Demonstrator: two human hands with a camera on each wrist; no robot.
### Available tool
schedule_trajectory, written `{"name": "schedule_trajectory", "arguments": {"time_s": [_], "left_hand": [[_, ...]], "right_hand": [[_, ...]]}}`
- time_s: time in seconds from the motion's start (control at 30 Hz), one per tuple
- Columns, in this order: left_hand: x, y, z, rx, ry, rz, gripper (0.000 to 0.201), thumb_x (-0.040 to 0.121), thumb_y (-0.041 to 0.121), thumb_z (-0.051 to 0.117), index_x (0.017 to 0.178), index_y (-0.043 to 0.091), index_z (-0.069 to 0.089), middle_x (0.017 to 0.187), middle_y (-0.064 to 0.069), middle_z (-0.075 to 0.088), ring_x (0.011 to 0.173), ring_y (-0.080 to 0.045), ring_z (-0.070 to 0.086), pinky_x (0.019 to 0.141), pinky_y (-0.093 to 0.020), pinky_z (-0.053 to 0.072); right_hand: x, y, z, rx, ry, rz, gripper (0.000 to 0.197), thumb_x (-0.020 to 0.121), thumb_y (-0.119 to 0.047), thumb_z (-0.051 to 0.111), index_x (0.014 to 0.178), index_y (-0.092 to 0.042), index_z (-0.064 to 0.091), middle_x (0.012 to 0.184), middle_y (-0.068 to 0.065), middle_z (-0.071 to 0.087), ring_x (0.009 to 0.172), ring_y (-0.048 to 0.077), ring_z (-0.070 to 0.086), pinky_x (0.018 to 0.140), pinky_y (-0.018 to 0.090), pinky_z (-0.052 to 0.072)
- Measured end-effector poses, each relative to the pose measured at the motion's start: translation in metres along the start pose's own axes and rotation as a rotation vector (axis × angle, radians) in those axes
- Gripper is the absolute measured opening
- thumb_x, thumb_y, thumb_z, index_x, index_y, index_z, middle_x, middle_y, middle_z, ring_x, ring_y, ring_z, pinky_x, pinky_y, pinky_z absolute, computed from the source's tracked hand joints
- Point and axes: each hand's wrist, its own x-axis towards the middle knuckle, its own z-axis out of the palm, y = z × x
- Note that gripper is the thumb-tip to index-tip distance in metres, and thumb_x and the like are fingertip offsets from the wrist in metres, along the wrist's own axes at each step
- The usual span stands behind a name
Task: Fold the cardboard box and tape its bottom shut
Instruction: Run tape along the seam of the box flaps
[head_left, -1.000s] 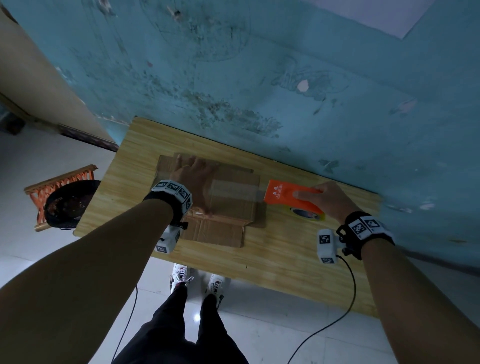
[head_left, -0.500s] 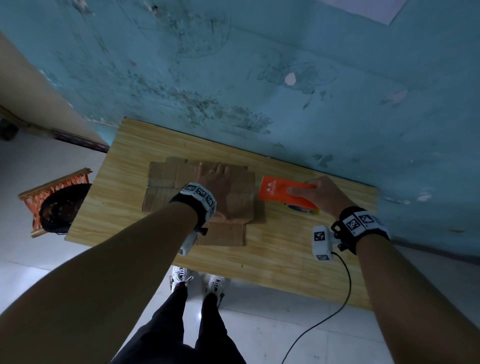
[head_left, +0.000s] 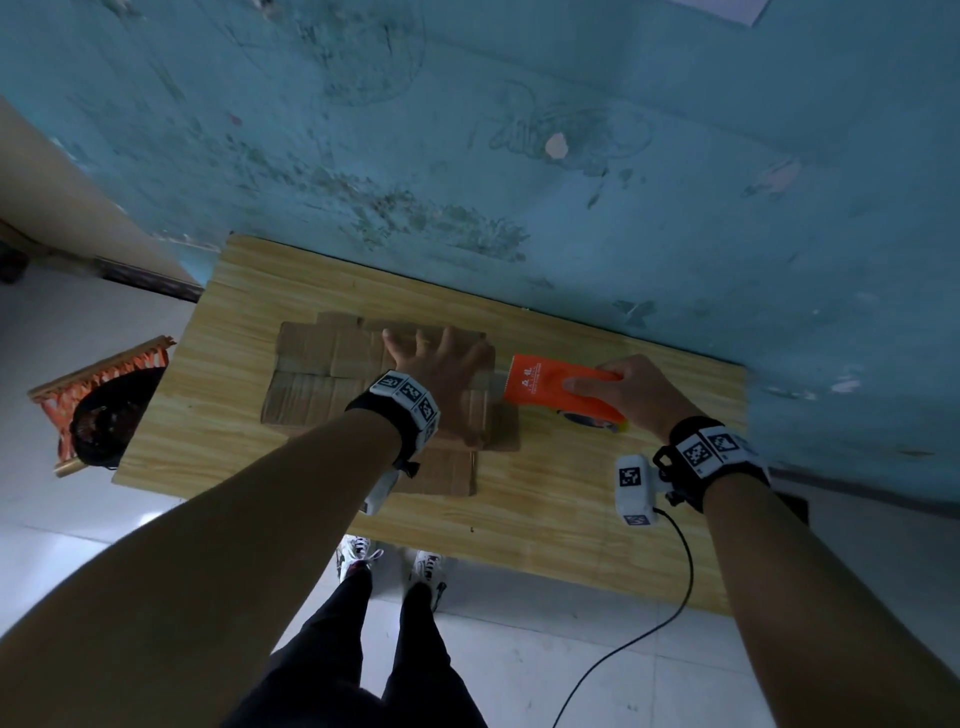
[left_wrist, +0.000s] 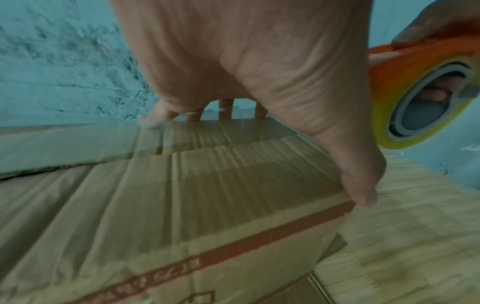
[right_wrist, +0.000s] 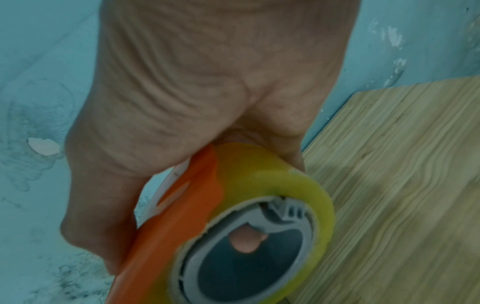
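A wooden table (head_left: 291, 291) is being backed by a scuffed blue wall (head_left: 519, 104). The cardboard box (head_left: 322, 374), lying lengthwise left-right at centre, is being pressed by the flat left hand (head_left: 441, 364). The orange tape dispenser (head_left: 556, 387), pointing left, is being gripped by the right hand (head_left: 636, 389).
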Motion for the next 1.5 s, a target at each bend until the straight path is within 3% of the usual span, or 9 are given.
{"name": "schedule_trajectory", "arguments": {"time_s": [0.13, 0.27, 0.47, 0.7, 0.93, 1.0, 1.2, 1.33, 1.5], "left_hand": [[0.0, -0.011, -0.007, 0.021, -0.021, 0.067, 0.154, 0.035, 0.09, 0.076, 0.157, 0.042, -0.006, 0.17, 0.002, 0.007, 0.154, -0.044, 0.011, 0.095, -0.093, 0.0], [-0.003, -0.023, -0.01, 0.027, -0.018, 0.1, 0.155, 0.032, 0.088, 0.078, 0.157, 0.043, -0.004, 0.17, 0.006, 0.01, 0.153, -0.044, 0.017, 0.093, -0.094, -0.002], [-0.005, -0.022, -0.007, 0.043, -0.017, 0.086, 0.155, 0.032, 0.09, 0.076, 0.155, 0.044, -0.005, 0.168, 0.004, 0.013, 0.153, -0.042, 0.018, 0.095, -0.094, 0.002], [-0.003, -0.025, -0.006, 0.032, -0.021, 0.076, 0.154, 0.032, 0.09, 0.076, 0.156, 0.044, -0.004, 0.168, 0.004, 0.016, 0.152, -0.041, 0.021, 0.095, -0.093, 0.0], [-0.003, -0.022, -0.008, 0.046, -0.036, 0.072, 0.155, 0.034, 0.09, 0.076, 0.155, 0.043, -0.009, 0.169, 0.006, 0.011, 0.152, -0.043, 0.021, 0.096, -0.093, -0.001], [-0.002, -0.023, -0.006, 0.051, -0.036, 0.072, 0.156, 0.032, 0.092, 0.073, 0.155, 0.044, -0.011, 0.17, 0.006, 0.009, 0.153, -0.042, 0.02, 0.096, -0.093, 0.0], [-0.001, -0.024, 0.001, 0.095, 0.002, 0.077, 0.155, 0.034, 0.095, 0.069, 0.155, 0.041, -0.012, 0.168, 0.003, 0.015, 0.153, -0.041, 0.019, 0.096, -0.093, 0.001], [-0.002, -0.023, 0.003, 0.097, 0.011, 0.077, 0.155, 0.037, 0.094, 0.07, 0.155, 0.039, -0.014, 0.168, 0.002, 0.013, 0.154, -0.041, 0.016, 0.096, -0.092, 0.001], [-0.002, -0.024, 0.003, 0.085, -0.004, 0.068, 0.157, 0.038, 0.093, 0.071, 0.155, 0.038, -0.017, 0.17, 0.003, 0.007, 0.155, -0.042, 0.011, 0.096, -0.093, -0.002]], "right_hand": [[0.001, 0.0, 0.009, 0.045, -0.03, -0.012, 0.048, 0.087, -0.051, 0.08, 0.103, -0.006, 0.078, 0.071, 0.002, 0.079, 0.058, 0.015, 0.073, 0.059, 0.026, 0.057], [0.004, 0.001, 0.019, 0.063, -0.043, -0.056, 0.052, 0.086, -0.052, 0.08, 0.109, -0.005, 0.078, 0.087, 0.01, 0.081, 0.074, 0.029, 0.079, 0.061, 0.029, 0.059], [0.002, 0.011, 0.016, 0.069, -0.088, -0.06, 0.058, 0.081, -0.057, 0.079, 0.108, -0.006, 0.079, 0.085, 0.007, 0.082, 0.072, 0.023, 0.08, 0.063, 0.029, 0.062], [-0.003, 0.034, -0.002, 0.03, -0.031, -0.02, 0.042, 0.087, -0.049, 0.079, 0.102, -0.01, 0.079, 0.079, 0.001, 0.08, 0.062, 0.008, 0.077, 0.055, 0.018, 0.055], [-0.005, 0.042, 0.0, -0.045, 0.03, 0.024, 0.035, 0.085, -0.053, 0.081, 0.089, -0.018, 0.079, 0.078, 0.004, 0.08, 0.071, 0.025, 0.08, 0.063, 0.029, 0.062], [-0.001, 0.04, 0.003, -0.095, 0.044, 0.034, 0.04, 0.084, -0.056, 0.081, 0.087, -0.016, 0.08, 0.075, 0.005, 0.08, 0.068, 0.024, 0.079, 0.064, 0.032, 0.063], [0.006, 0.031, 0.017, -0.221, 0.069, 0.052, 0.047, 0.083, -0.062, 0.079, 0.087, -0.015, 0.079, 0.073, 0.002, 0.077, 0.061, 0.018, 0.076, 0.055, 0.026, 0.057], [0.013, 0.024, 0.033, -0.291, 0.067, 0.091, 0.052, 0.08, -0.068, 0.077, 0.084, -0.016, 0.079, 0.07, 0.003, 0.077, 0.061, 0.021, 0.077, 0.062, 0.036, 0.066], [0.022, 0.008, 0.051, -0.407, 0.022, 0.098, 0.058, 0.08, -0.073, 0.072, 0.077, -0.016, 0.075, 0.067, 0.005, 0.076, 0.06, 0.024, 0.077, 0.063, 0.037, 0.065]]}}
